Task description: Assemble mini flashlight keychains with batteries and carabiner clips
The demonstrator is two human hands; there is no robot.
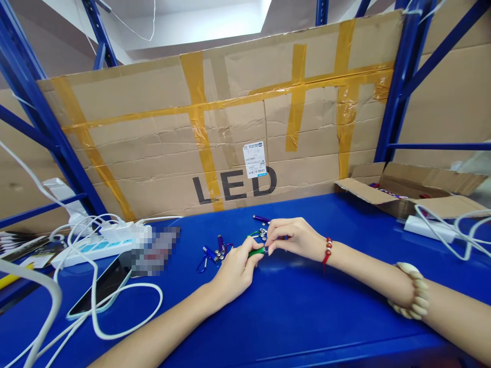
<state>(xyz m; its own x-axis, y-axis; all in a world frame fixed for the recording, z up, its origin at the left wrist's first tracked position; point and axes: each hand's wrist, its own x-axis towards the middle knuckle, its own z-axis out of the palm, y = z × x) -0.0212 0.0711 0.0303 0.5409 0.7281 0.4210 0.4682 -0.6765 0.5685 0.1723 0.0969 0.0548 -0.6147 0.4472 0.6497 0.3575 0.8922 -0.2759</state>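
My left hand [236, 268] is closed around a small green tube [256, 251] that looks like a keychain flashlight, its silver end pointing right. At that silver end, my right hand [293, 237] is pinched, thumb against fingers; what sits between the fingertips is too small to make out. Just behind the hands lie a green carabiner clip [253, 235] and small silver parts [263, 234]. A purple tube [261, 219] rests farther back. Left of my left hand are blue keychain flashlights [209, 253] with a blue carabiner clip [201, 264] and several small silver pieces [220, 254].
White cables [94, 301], a power strip [92, 250] and a phone [103, 286] occupy the left of the blue table [307, 317]. An open cardboard box [406, 197] and a white adapter [428, 228] stand at right. Taped cardboard [161, 158] walls off the back.
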